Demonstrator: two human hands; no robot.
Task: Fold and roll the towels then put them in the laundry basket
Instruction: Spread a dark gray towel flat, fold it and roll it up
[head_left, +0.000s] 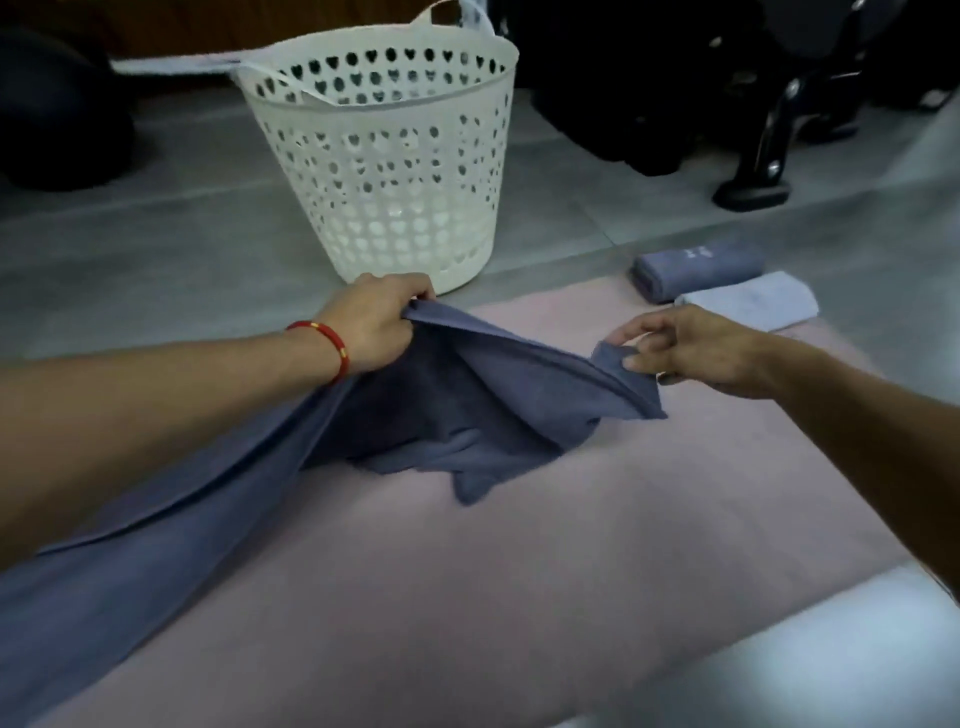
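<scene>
A large blue-grey towel (457, 415) lies crumpled over a pink mat (623, 545). My left hand (376, 325) grips one far corner of the towel and lifts it. My right hand (691, 348) pinches the other far corner between thumb and fingers. The towel's edge hangs taut between both hands, and its near part trails under my left forearm to the lower left. A white perforated laundry basket (384, 171) stands upright on the floor just beyond my left hand. I cannot see into it.
Two folded towels sit at the mat's far right corner: a dark blue one (696, 270) and a light blue one (748, 301) in front of it. A black chair base (753, 187) and dark objects stand behind on the grey tiled floor.
</scene>
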